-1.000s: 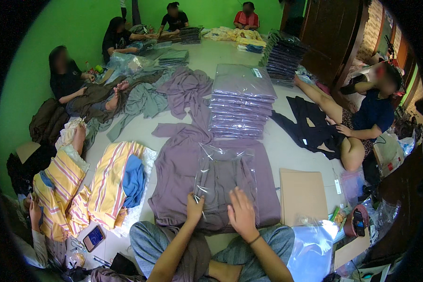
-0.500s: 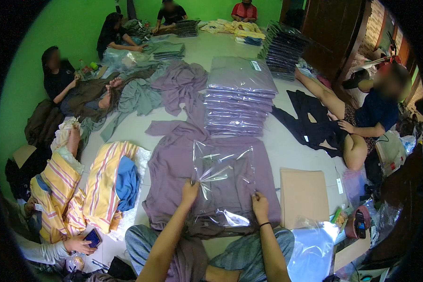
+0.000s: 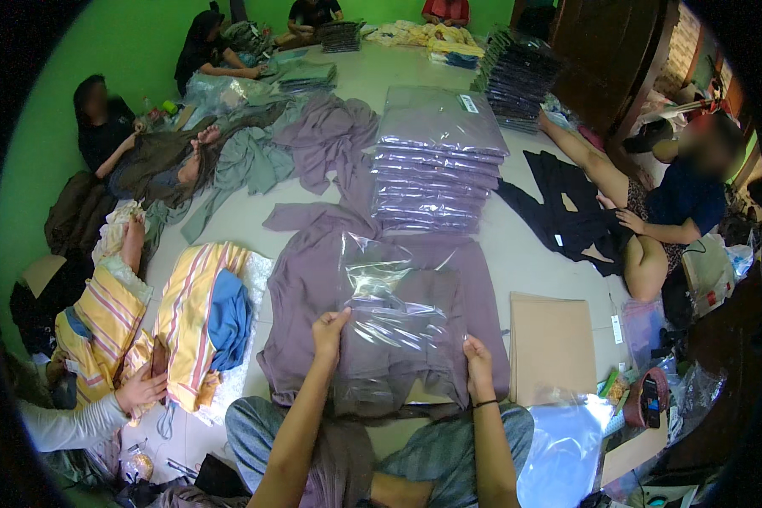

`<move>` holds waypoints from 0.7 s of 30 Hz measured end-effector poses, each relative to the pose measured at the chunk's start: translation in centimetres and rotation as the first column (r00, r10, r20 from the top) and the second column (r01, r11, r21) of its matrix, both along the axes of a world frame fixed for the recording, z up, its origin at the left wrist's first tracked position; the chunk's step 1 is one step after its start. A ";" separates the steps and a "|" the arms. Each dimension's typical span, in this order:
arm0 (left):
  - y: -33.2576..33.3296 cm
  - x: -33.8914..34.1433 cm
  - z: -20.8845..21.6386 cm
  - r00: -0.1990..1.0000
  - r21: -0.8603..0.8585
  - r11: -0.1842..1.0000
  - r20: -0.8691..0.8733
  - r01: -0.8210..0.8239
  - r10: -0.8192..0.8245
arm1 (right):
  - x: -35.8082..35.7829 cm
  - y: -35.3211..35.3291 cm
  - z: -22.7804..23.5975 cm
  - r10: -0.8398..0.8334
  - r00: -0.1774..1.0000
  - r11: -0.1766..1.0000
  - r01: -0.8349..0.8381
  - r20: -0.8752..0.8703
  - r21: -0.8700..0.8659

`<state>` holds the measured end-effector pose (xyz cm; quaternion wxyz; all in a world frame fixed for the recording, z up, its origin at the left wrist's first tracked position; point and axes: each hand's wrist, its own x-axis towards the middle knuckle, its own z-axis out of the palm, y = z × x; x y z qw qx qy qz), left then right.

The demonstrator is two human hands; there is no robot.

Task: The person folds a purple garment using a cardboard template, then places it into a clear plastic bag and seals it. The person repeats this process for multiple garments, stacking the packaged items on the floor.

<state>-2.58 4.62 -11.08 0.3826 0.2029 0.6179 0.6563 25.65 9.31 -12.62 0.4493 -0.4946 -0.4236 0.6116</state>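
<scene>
A clear plastic bag (image 3: 389, 292) is stretched between my two hands, low over a mauve garment (image 3: 300, 279) spread on the floor. My left hand (image 3: 329, 334) pinches the bag's left edge. Its right edge is between the fingers and thumb of my right hand (image 3: 478, 366), which wears a dark wristband. Mauve-brown folded cloth (image 3: 398, 360) shows through the plastic; whether it lies inside or beneath the bag I cannot tell. Past the garment rises a stack of bagged mauve garments (image 3: 438, 127).
Cardboard sheets (image 3: 550, 347) and clear plastic bags (image 3: 563, 453) lie to my right. Yellow striped cloth (image 3: 196, 322) is at my left, beside a co-worker's hand (image 3: 142, 389). Another person sits at right with a black garment (image 3: 567, 212). A dark bagged stack (image 3: 521, 80) stands farther back.
Both hands have shifted up, the left farther than the right, and the bag has creased across its middle. At left, the co-worker's hand has moved up to the striped cloth.
</scene>
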 end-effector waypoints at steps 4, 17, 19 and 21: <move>-0.6 -0.7 0.3 0.951 -0.403 0.911 -0.305 -0.085 -0.046 | 0.5 -0.6 0.3 0.021 0.985 0.977 0.016 0.172 -0.212; -3.7 1.6 2.2 0.136 -0.061 0.941 -0.991 -0.333 -0.016 | -2.3 -2.6 2.2 -0.066 0.743 0.979 -0.083 0.666 0.189; -5.3 3.9 3.1 0.259 -0.159 0.985 -0.956 -0.074 -0.135 | -2.8 -4.1 3.9 -0.200 0.689 0.915 -0.123 0.697 0.385; -7.4 6.4 3.4 0.316 -0.262 0.905 -0.873 0.335 -0.370 | -3.0 -5.5 5.4 -0.151 0.594 0.843 -0.340 0.790 0.417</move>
